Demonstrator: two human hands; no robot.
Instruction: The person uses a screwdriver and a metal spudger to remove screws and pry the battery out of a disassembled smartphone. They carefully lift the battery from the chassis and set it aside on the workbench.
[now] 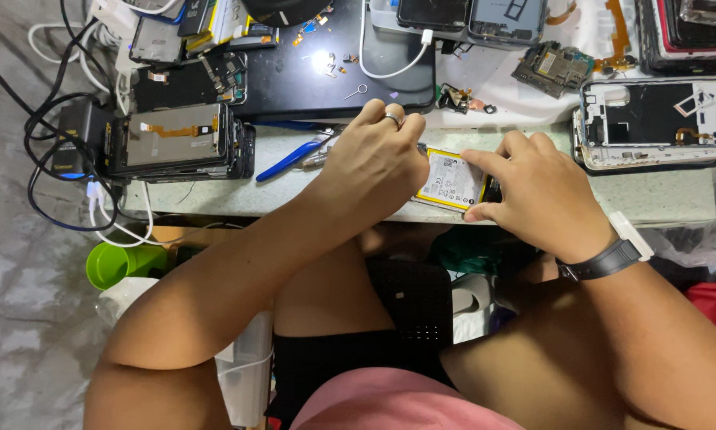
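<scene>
An opened phone with a yellow-edged white battery (452, 180) lies at the near edge of the workbench (660, 199). My left hand (374, 159), a ring on one finger, is curled over the phone's left end, its fingertips hidden. My right hand (545, 191), with a black wristwatch, pinches the phone's right end, index finger lying along the battery's top edge and thumb at its lower corner.
Blue-handled pliers (288, 159) lie left of my left hand. A stack of phone screens (175, 142) sits further left, a stripped phone frame (652, 119) at right, and a circuit board (553, 68) and a black mat (318, 72) behind. A green cup (123, 263) stands below the bench.
</scene>
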